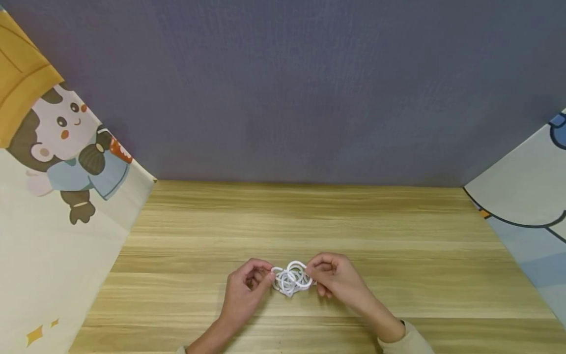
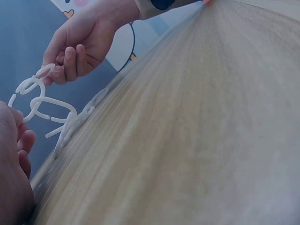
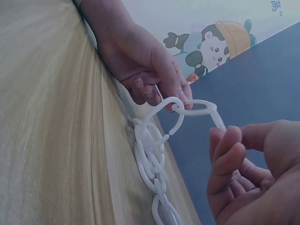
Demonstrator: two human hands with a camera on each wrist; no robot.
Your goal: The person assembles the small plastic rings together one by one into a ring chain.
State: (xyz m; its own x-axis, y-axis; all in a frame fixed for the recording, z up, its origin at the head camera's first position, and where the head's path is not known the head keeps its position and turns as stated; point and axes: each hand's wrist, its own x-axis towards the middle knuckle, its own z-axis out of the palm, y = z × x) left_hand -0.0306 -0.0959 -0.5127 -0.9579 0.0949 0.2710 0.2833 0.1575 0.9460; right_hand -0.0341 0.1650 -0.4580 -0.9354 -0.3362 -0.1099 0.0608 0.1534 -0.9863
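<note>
A small heap of white plastic chain links lies on the wooden table between the two hands. My left hand pinches one link between thumb and fingertips at the heap's left side. My right hand pinches another link from the right. In the right wrist view, the raised links hook through one another and stretch between both sets of fingertips. Below them the rest of the chain rests on the tabletop. Some links show a gap in their loop, as in the left wrist view.
The wooden table ends at a dark grey-blue panel behind. Pale side panels stand left and right, the left one bearing a cartoon figure in a yellow hat.
</note>
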